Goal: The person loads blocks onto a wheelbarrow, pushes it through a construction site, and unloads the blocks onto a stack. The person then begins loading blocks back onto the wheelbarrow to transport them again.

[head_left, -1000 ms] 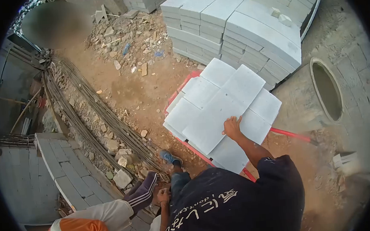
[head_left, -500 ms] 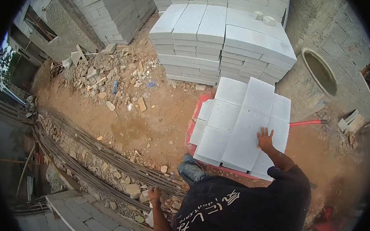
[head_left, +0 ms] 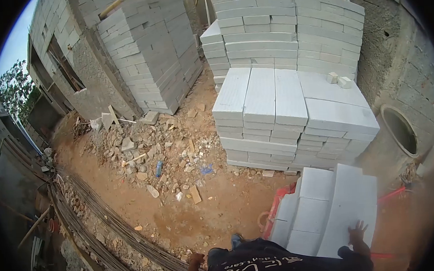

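My right hand (head_left: 356, 234) lies with its fingers spread on a long pale-grey lightweight concrete block (head_left: 344, 204), near the block's right side. This block is on top of a load of similar blocks (head_left: 308, 207) on a red cart or wheelbarrow (head_left: 279, 203), of which only parts of the frame show. Beside my left hip hangs my left hand (head_left: 196, 260), its fingers curled in, with nothing visible in it. The near end of the load is hidden behind my torso and dark shirt (head_left: 269, 264).
Stacks of blocks (head_left: 259, 95) stand just beyond the cart, with a taller stack (head_left: 147, 55) further left. A round-mouthed container (head_left: 399, 132) stands by the right wall. Rubble (head_left: 147, 139) covers the ground ahead, and long steel bars (head_left: 117, 218) run along the left.
My view has tilted up, so the cart and blocks appear lower and more of the stacks shows. My right hand remains spread on the top block; my left hand still hangs at my side.
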Demonstrator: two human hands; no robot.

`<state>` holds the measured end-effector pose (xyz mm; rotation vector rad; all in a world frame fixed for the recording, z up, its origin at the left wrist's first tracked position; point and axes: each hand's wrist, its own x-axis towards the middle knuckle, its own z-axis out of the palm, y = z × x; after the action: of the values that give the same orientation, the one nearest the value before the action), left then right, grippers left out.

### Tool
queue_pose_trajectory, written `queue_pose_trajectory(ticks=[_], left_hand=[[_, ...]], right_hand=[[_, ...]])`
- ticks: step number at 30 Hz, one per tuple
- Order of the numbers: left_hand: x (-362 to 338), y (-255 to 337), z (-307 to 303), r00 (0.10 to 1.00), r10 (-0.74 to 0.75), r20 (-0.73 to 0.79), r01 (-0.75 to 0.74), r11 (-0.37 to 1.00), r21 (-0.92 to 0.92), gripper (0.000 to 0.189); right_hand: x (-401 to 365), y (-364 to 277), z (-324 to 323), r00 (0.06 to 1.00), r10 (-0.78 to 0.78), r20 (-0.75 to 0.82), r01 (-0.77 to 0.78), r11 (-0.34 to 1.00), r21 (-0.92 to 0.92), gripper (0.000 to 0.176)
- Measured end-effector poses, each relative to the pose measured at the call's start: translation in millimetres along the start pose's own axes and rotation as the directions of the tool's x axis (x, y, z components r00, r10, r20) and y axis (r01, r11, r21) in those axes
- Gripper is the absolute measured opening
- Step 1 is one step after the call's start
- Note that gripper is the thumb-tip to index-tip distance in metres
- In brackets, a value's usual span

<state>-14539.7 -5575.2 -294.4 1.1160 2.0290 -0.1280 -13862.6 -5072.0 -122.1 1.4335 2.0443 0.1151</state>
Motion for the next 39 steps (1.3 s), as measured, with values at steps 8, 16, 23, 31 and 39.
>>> queue_pose_trajectory(ticks=[8,16,23,31,39], left_hand=[[136.7,-33.2,-178.4,0.947,0.212,0.243,-0.22,0.976,0.006,0.01],[350.1,-40.3,-370.9,0.99,0.088,0.112,0.077,0.336,-0.939,0.01],[439.9,58.6,-512.0,0.951,-0.161,0.265,0.307,0.379,-0.873,0.01],[506.8,96.0,-546.9,0.985,-0.162,0.061,0.121,0.393,-0.912,0.017],[488.1,176.6,-497.2,0.924,-0.311,0.222,0.38,0.685,-0.621,0.026]], right_hand=[[95.7,-196.2,-217.2,0.976,0.197,-0.096,-0.113,0.826,0.552,0.061],[242.9,-366.3,-388.1,0.862,0.081,-0.5,0.36,0.597,0.717,0.051],[340.2,-286.5,-479.0,0.67,0.445,-0.594,0.274,0.596,0.755,0.054],[472.7,-131.6,-523.3,0.626,0.765,-0.151,0.028,0.171,0.985,0.058],[652.5,64.8,-570.7,0.688,0.634,-0.354,0.137,0.366,0.921,0.046]])
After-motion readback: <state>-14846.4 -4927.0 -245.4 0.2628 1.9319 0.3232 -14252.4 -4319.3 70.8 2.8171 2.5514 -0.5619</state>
